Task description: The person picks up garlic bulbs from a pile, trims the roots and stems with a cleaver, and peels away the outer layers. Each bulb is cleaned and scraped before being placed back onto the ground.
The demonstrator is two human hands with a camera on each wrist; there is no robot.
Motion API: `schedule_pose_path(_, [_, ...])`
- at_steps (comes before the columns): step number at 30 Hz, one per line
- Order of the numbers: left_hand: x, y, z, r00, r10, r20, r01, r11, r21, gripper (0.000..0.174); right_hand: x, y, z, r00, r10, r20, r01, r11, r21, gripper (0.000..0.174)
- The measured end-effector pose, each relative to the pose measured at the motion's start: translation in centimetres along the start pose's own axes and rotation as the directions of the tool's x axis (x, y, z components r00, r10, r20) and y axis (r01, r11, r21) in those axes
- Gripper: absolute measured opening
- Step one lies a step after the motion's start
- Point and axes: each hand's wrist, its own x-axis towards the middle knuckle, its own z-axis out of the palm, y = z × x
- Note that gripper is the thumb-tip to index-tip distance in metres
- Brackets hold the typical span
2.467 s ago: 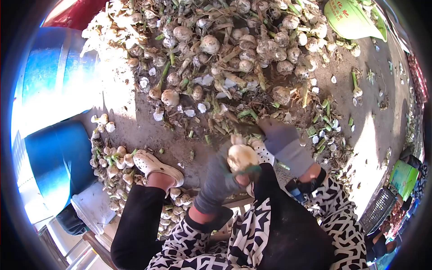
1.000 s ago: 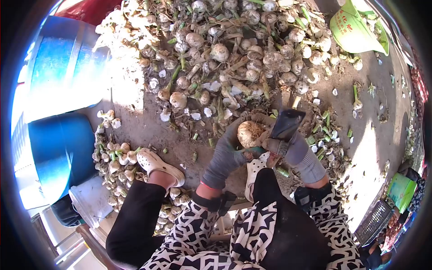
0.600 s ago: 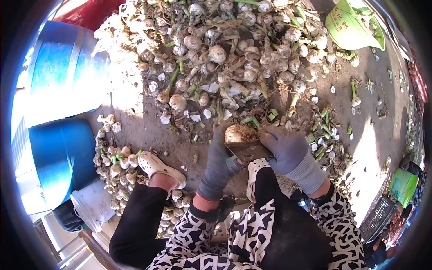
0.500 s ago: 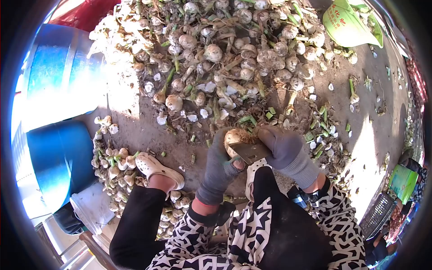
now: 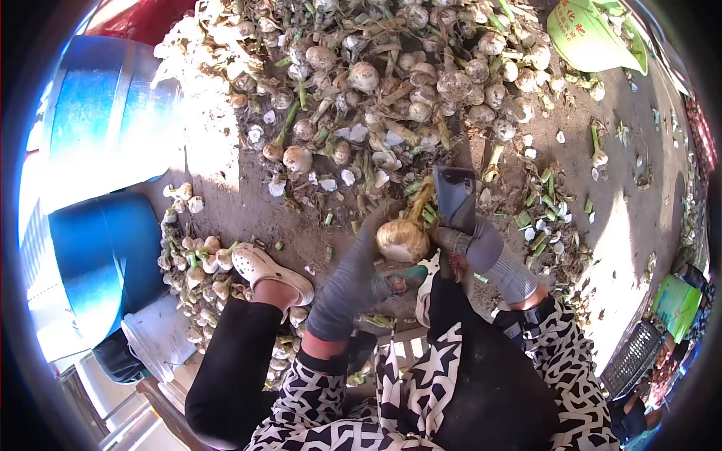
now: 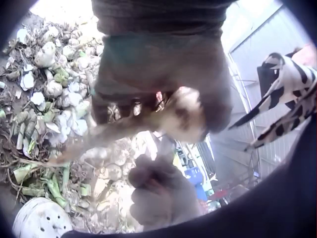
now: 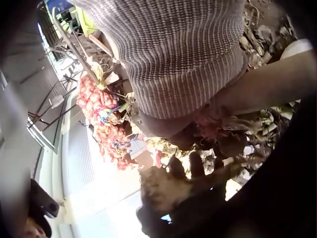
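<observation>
In the head view my gloved left hand point(image 5: 353, 282) holds a large garlic bulb point(image 5: 403, 242), its dry stalk point(image 5: 423, 199) pointing up and away from me. My gloved right hand point(image 5: 481, 244), just right of the bulb, grips a knife with a broad dark blade point(image 5: 456, 199) standing upright beside the stalk. In the left wrist view the bulb point(image 6: 184, 118) sits under my left fingers and the stalk stretches left, with my right hand point(image 6: 161, 193) below it. The right wrist view shows the knit cuff point(image 7: 178, 64) large; the fingers there are dark.
A big heap of untrimmed garlic point(image 5: 361, 75) lies ahead. Trimmed bulbs point(image 5: 199, 278) are piled at the left, by blue barrels point(image 5: 105, 255) and a white bucket point(image 5: 158, 338). Cut stalks point(image 5: 545, 195) litter the right. A green bag point(image 5: 594, 34) and dark crate point(image 5: 632, 357) lie farther right.
Half a second ago the blade lay across the bulb's rooty side. Now the bulb is turned with its stalk showing, and the right hand has swung the blade upright, off the bulb.
</observation>
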Motion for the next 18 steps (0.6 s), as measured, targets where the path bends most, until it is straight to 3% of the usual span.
schedule_pose_path(1, [-0.3,0.5,0.7,0.988,-0.138,-0.071,0.105,0.931,-0.350,0.082,0.1,-0.6,0.0,0.996,-0.052,0.066,0.064,0.981,-0.186,0.015])
schedule_pose_path(2, [-0.4,0.9,1.2,0.954,-0.285,-0.092,0.156,0.735,-0.660,0.073,0.2,-0.5,-0.3,0.994,-0.061,0.087,0.077,0.980,-0.184,0.015])
schedule_pose_path(3, [-0.2,0.1,1.4,0.946,-0.316,-0.077,0.168,0.677,-0.717,0.061,0.1,-0.2,-0.7,0.975,-0.205,0.088,0.222,0.924,-0.312,0.014])
schedule_pose_path(4, [-0.4,0.0,2.0,0.953,-0.262,-0.154,0.042,0.616,-0.786,0.054,0.3,0.0,-0.8,0.930,-0.349,0.113,0.363,0.829,-0.427,0.014])
schedule_pose_path(5, [-0.2,0.2,1.8,0.948,-0.281,-0.148,0.097,0.700,-0.708,0.051,0.7,-0.2,-0.4,0.922,-0.361,0.142,0.387,0.824,-0.414,0.014])
schedule_pose_path(6, [-0.2,0.6,1.6,0.942,-0.306,-0.136,0.160,0.767,-0.621,0.048,0.7,-0.6,-0.2,0.932,-0.358,0.052,0.326,0.769,-0.550,0.013])
schedule_pose_path(7, [-0.4,0.9,1.3,0.942,-0.309,-0.129,0.124,0.681,-0.721,0.043,0.5,-0.6,-0.2,0.930,-0.364,-0.049,0.240,0.703,-0.669,0.012])
schedule_pose_path(8, [-1.0,1.4,0.5,0.944,-0.301,-0.134,0.118,0.688,-0.716,0.043,1.3,1.7,-1.2,0.926,-0.374,-0.047,0.250,0.702,-0.667,0.012])
schedule_pose_path(10, [-2.2,2.2,-2.7,0.990,-0.068,-0.126,-0.038,0.723,-0.690,0.039,5.0,7.7,-4.1,0.942,-0.334,-0.031,0.140,0.477,-0.868,0.015])
schedule_pose_path(11, [-2.7,3.1,-5.1,0.953,-0.148,-0.265,-0.023,0.835,-0.550,0.037,5.1,7.2,-4.5,0.943,-0.334,-0.012,0.154,0.468,-0.870,0.015])
schedule_pose_path(12, [-4.3,4.1,-8.2,0.883,-0.216,-0.416,0.039,0.919,-0.393,0.035,4.8,6.8,-4.3,0.963,-0.225,-0.146,0.069,0.733,-0.676,0.016])
schedule_pose_path(13, [-6.8,2.2,-12.3,0.793,-0.247,-0.556,0.187,0.969,-0.164,0.034,4.3,6.6,-3.9,0.964,-0.069,-0.255,-0.039,0.917,-0.396,0.017])
schedule_pose_path(14, [-8.0,-0.2,-16.4,0.706,-0.206,-0.677,0.334,0.941,0.062,0.034,4.5,6.4,-3.9,0.963,-0.078,-0.259,-0.028,0.923,-0.384,0.017])
schedule_pose_path(15, [-8.6,-0.4,-19.1,0.613,-0.142,-0.777,0.574,0.756,0.315,0.035,4.7,6.1,-3.8,0.963,-0.081,-0.258,-0.028,0.918,-0.394,0.018])
schedule_pose_path(16, [-8.9,-0.9,-20.6,0.528,-0.031,-0.849,0.767,0.447,0.461,0.035,4.9,5.9,-3.8,0.965,-0.080,-0.250,-0.031,0.911,-0.412,0.019])
schedule_pose_path(17, [-7.7,-2.7,-21.2,0.483,-0.108,-0.869,0.594,0.770,0.235,0.039,5.8,6.9,-3.9,0.973,-0.034,-0.228,-0.047,0.939,-0.339,0.021])
schedule_pose_path(18, [-5.6,-5.4,-21.6,0.550,-0.068,-0.832,0.520,0.808,0.278,0.050,6.4,6.8,-3.6,0.974,-0.035,-0.224,-0.046,0.938,-0.345,0.021])
